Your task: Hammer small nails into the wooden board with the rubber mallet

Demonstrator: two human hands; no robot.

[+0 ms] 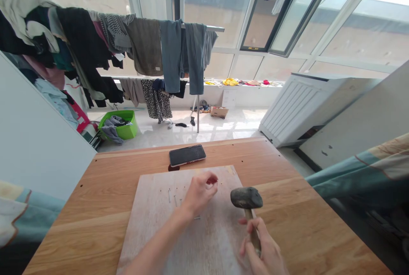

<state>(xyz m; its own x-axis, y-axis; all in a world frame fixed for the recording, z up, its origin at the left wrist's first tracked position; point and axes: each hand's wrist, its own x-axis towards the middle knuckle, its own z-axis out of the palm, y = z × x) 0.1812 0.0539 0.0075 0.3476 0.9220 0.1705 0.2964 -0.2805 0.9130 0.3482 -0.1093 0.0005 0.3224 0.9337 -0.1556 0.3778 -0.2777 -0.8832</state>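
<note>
My right hand [263,247] is wrapped round the handle of a hammer [246,198], whose dark, blocky head is raised near the right edge of a pale wooden board [150,236]. Over the upper middle of this board, my left hand [201,190] has its thumb and fingers curled together in a pinch; whatever they hold is too small or hidden to name. Several nails are left of and below that hand: one nail [169,195] at the left, another nail [175,200] beside it, and a nail [197,218] below my wrist. Small dark dots mark the board's upper part.
A phone [187,156] lies beyond the board on the wooden table [96,207], next to a dark red spot. Past the table stand a loaded clothes rack [217,29], a green basin [131,128] with clothes and a white cabinet [294,109]. Patterned cloth hangs at both sides.
</note>
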